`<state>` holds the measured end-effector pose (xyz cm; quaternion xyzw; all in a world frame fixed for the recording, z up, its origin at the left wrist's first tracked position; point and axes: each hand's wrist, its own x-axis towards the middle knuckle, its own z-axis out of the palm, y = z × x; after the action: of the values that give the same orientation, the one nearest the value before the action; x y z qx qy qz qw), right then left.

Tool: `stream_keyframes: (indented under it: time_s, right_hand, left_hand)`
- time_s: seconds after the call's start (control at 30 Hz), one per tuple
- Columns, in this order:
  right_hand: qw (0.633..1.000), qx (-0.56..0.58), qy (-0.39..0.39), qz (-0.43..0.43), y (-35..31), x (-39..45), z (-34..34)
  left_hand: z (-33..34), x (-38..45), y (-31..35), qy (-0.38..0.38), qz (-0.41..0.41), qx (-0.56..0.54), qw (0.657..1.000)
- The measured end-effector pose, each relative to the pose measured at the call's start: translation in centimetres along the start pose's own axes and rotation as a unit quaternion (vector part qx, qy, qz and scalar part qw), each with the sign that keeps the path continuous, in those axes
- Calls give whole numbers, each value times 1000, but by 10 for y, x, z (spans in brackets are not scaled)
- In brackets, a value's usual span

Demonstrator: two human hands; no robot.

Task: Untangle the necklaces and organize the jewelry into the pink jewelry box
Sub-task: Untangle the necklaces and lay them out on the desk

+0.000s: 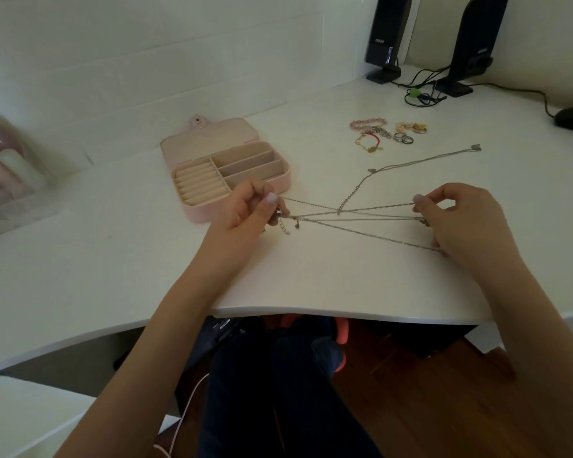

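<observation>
Nearest us, under the desk edge (pixel 344 314), we make out dark-clad legs and something orange-red, too shadowed to identify. Above the white desk, our left hand (pixel 245 209) curls its fingers around one end of the necklaces (pixel 351 215), thumb and forefinger pinching the chains; a clasp and small charms dangle just below it, though which chain they belong to we cannot tell. Our right hand (pixel 460 219) pinches the other ends between thumb and forefinger, with lower strands caught under its curled fingers (hidden there). The thin silver chains stretch taut between both hands and cross near the middle; one more runs away toward a small pendant (pixel 476 147) lying on the desk. Just behind the left hand sits the open pink jewelry box (pixel 192 145), its ring rolls and compartments showing. Farther right lies a cluster of bracelets and rings (pixel 387 133). Two dark speakers (pixel 387 38) stand at the back. A blurred clear organizer (pixel 10 173) is cut off at left.
</observation>
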<state>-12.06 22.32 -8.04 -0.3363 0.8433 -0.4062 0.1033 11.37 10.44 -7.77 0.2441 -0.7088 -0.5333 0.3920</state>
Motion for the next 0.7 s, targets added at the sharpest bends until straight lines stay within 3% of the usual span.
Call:
stream_keyframes:
  time_s: [0.2,0.43,0.7]
  right_hand:
    - [996,-65,57,-16,4,-9,-3]
    - [991,-99,85,-30,3,-17,3]
    - [995,-6,94,-31,9,-16,-1]
  left_hand:
    - [7,0,-6,-18,-26,64,997]
    - [8,0,-12,-46,4,156,987]
    - [10,-5,-8,-64,34,211,975]
